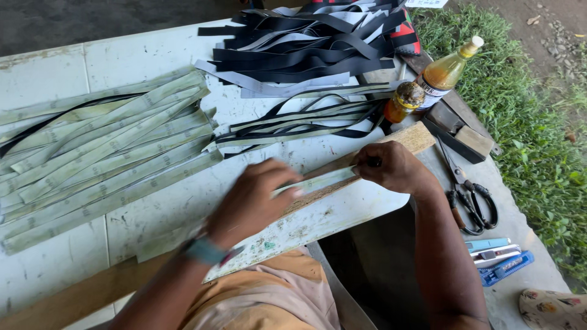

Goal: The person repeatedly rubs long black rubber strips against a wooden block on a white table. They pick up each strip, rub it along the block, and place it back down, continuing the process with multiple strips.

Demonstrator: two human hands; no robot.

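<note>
My right hand fingers are pinched shut on the far end of a pale green flat strip. My left hand is blurred, fingers together, pressing flat along the strip. It lies on a long bare wooden board running toward 2 o'clock. Step looks like smoothing; next needs steady end tension. Pale strip pile at 9, black strips at 12, black-handled scissors at 3.

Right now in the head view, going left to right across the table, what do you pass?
Pale green strips → left hand → right hand → scissors → grass.
</note>
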